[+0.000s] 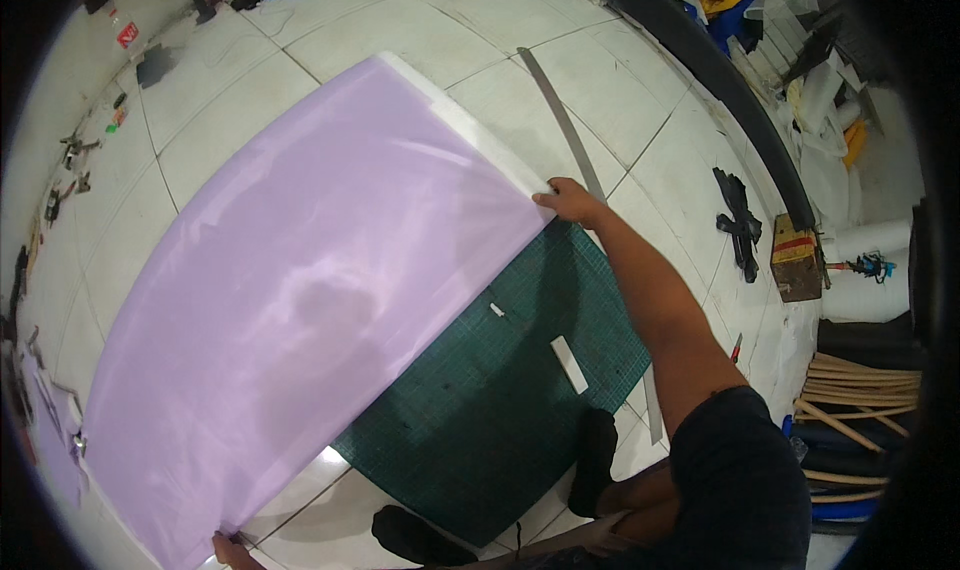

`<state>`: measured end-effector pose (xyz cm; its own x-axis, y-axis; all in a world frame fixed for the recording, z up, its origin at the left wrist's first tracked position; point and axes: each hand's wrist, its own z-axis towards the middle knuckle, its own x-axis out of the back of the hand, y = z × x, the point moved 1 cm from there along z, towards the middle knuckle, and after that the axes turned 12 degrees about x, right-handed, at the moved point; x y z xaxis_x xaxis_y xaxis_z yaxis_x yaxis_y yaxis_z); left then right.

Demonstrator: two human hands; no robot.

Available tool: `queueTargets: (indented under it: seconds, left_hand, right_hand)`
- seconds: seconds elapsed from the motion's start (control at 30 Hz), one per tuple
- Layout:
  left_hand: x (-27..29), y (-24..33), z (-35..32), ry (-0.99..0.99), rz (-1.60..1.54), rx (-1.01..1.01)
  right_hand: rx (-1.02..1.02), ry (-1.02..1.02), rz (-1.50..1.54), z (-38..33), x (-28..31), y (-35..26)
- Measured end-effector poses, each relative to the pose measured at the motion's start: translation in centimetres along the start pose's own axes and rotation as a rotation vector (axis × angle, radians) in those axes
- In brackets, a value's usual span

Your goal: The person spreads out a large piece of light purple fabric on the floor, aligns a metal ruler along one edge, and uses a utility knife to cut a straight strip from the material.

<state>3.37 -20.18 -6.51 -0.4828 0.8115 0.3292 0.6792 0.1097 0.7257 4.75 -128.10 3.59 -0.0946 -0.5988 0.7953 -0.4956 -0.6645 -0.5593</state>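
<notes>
A large, slightly glossy lilac sheet (240, 230) is spread over the floor and partly over a dark green cutting mat (480, 410). A white strip (450, 115) runs along its right-hand edge. My right hand (572, 201) is closed on the sheet's near right corner, above the mat's far corner. At the lower left, my left hand (232, 550) pinches the near left corner; the picture's rim cuts off part of it. On the mat lie a white rectangular piece (569, 365) and a smaller white bit (497, 310).
My dark-socked feet stand at the mat's near edge. A long grey metal strip (560, 115) passes behind my right forearm. Right of it are a black cross-shaped object (737, 225), a wooden block (796, 258) and tan rods (860, 380). Small tools (75, 155) line the left wall.
</notes>
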Motion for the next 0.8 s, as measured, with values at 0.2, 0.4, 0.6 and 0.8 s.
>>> queueTargets:
  seconds: [0.2, 0.4, 0.6, 0.8]
  left_hand:
    - [-1.9, 1.1, -2.8, 0.165, 0.024, 0.109]
    - [-1.8, 1.8, -3.6, 0.241, 0.311, 0.046]
    - [-10.1, 0.8, -9.0, 0.857, 0.86, -0.72]
    - [-27.1, 3.6, -23.3, 0.235, 1.189, -0.929]
  right_hand:
    - [0.025, 0.01, -0.03, -0.6, -2.0, -0.7]
    - [0.079, 0.053, -0.08, -3.0, -0.9, -0.9]
    - [0.23, -0.398, -0.438, -14.4, 7.5, 0.0]
    - [-0.012, -0.768, -0.558, -30.7, 15.1, 1.6]
